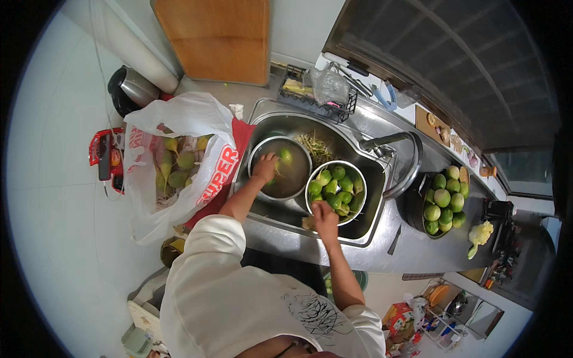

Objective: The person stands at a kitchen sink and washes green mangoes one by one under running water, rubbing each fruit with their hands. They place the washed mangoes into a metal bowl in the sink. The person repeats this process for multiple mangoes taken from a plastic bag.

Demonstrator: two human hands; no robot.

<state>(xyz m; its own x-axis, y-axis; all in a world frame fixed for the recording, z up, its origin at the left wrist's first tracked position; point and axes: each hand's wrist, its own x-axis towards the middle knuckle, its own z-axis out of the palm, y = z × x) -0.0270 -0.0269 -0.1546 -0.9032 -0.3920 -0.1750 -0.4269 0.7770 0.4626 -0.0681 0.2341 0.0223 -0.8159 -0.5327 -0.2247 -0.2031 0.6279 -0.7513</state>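
Observation:
My left hand (265,168) reaches palm down into a steel basin (309,154) of murky water. Near its fingers a green radish (286,156) floats, and another patch of green shows below the hand. What lies under the palm is hidden. Beside the basin, a steel bowl (365,183) holds several round green radishes (339,172), some with thin roots. My right hand (325,219) is curled at the bowl's near rim. A brown, rough piece (308,222) lies against that hand; whether it is gripped is unclear. Both vessels stand in a steel sink (376,223).
Root trimmings (315,147) lie at the sink's back. A curved faucet (414,165) rises on the right. Beyond stand a heaped pot of radishes (442,197) and a knife (395,240). An open plastic bag (179,112) of radishes and an electric kettle (141,87) are left.

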